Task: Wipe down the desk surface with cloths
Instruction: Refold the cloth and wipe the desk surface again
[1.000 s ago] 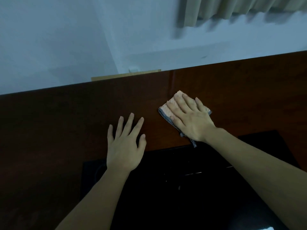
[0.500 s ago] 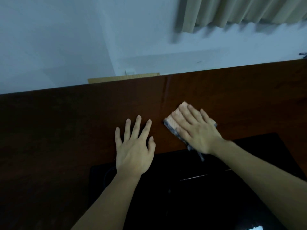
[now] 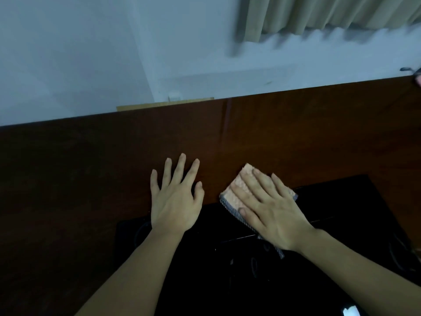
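Observation:
The dark brown wooden desk (image 3: 296, 133) fills the middle of the view. A folded pink cloth (image 3: 237, 190) with a grey checked edge lies near the desk's front edge, partly over a black panel. My right hand (image 3: 271, 208) presses flat on the cloth with straight fingers and covers most of it. My left hand (image 3: 175, 197) rests flat on the bare desk, fingers spread, a short way left of the cloth.
A glossy black panel (image 3: 341, 201) sits at the desk's near side beneath my wrists. Beyond the desk's far edge are a pale wall and beige curtains (image 3: 330, 12). A small tan ledge (image 3: 164, 104) shows behind the desk.
My right hand has drawn the cloth toward me, from the open desk to the edge of the black panel. The left hand stays flat on the desk.

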{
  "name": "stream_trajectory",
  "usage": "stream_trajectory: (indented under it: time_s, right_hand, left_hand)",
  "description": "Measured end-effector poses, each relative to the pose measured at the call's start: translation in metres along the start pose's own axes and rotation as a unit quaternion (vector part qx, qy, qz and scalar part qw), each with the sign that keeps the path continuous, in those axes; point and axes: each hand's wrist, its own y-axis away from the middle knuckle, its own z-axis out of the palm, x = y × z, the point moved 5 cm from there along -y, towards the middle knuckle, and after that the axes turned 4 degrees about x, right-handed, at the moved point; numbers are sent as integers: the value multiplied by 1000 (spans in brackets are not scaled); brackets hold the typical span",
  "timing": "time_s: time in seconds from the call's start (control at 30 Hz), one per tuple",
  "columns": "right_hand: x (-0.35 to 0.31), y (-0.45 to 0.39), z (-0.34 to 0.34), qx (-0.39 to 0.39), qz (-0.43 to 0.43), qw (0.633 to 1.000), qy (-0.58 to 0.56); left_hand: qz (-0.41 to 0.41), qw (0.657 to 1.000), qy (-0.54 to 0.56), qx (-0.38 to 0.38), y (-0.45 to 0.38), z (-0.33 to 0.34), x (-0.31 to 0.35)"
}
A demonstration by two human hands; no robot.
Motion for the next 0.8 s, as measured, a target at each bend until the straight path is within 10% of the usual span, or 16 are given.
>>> stream_trajectory:
  time_s: [0.43,0.8]
  right_hand:
    - [65,-83,-25,-26,137,989,-43]
    - [48,16,-2,-13,-7,1000,-25]
  left_hand:
    - [-15,1000,5,-14,-3,-3,1]
    - [-64,998,6,-20,-5,-2,51]
